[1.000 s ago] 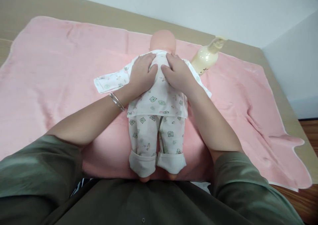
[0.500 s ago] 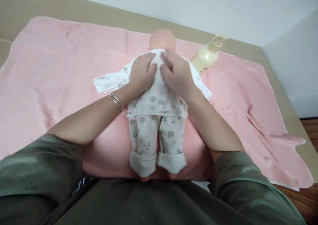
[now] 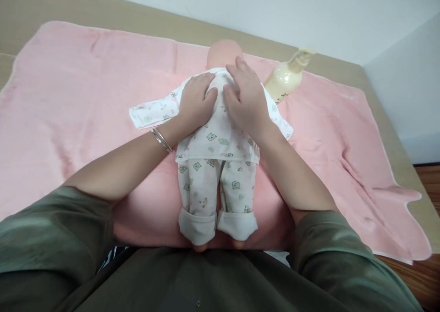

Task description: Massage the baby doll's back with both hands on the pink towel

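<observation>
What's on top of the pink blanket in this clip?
A doll, with the left hand and right hand over its shirt, and a pump bottle. Anything between doll and blanket is covered.

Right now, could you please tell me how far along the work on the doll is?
The doll looks laid face down, trousers on and cuffs turned up. In hand: the left hand rests on the top's upper back, the right hand beside it. Perhaps remaining: more handling there; whether the untouched pump bottle is needed, I cannot tell.
</observation>
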### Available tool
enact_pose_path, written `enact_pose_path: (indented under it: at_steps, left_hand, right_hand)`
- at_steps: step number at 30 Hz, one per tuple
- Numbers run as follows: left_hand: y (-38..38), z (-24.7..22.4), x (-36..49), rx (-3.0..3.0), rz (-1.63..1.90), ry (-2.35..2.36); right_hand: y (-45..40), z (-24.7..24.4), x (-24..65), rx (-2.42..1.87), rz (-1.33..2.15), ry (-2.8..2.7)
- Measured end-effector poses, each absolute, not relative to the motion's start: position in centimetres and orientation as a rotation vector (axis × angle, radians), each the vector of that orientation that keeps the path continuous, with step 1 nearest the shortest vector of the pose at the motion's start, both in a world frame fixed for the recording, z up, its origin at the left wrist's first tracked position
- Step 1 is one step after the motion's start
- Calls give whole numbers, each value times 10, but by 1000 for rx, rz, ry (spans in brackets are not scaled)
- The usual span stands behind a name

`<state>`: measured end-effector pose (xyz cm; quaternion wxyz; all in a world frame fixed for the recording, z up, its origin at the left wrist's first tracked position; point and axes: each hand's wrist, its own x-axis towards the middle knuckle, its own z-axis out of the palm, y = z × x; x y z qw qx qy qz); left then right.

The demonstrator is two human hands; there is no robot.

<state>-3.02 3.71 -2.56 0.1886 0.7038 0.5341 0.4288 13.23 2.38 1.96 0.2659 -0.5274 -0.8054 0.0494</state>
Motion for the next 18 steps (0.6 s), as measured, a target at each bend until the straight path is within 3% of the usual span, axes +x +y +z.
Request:
enact_pose_path:
  at_steps: [9,13,18]
  left_hand:
    - [43,-34,-30,2033,1239,1508]
    - [41,-31,-29,1985,1236,1518]
    - [41,-32,-31,1986,1260,1495]
  right_hand:
    - [21,32,138,-1447,290,-2195]
    - [14,55,145,-1377,132,-2009]
    - [21,33,138,-1458,189,-2097]
